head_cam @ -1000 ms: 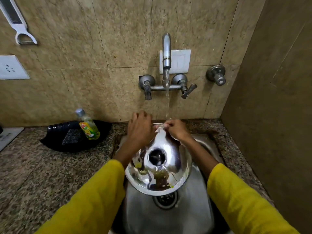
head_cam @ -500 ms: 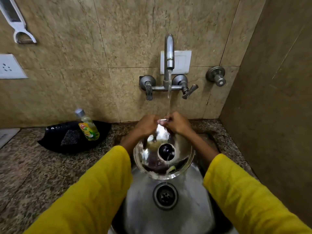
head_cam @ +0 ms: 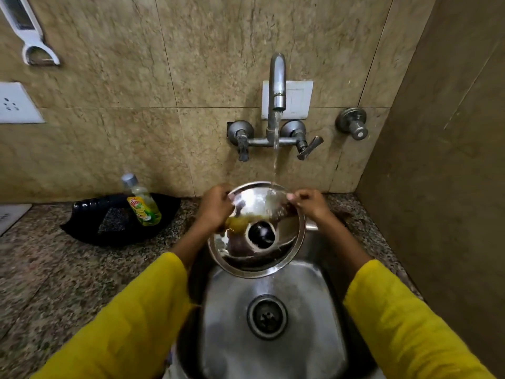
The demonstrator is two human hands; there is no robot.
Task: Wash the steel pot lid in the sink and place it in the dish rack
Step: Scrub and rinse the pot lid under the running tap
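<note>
I am seeing my left hand (head_cam: 216,207) and right hand (head_cam: 308,205) gripping the lid (head_cam: 257,231) over the sink (head_cam: 273,318), water from the tap (head_cam: 277,86) hitting it, soap bottle (head_cam: 142,203) lying in the black tray (head_cam: 90,231).

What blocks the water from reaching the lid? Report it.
Nothing visible does. The stream from the tap falls straight onto the lid's upper rim, between the left hand and right hand holding it.
</note>
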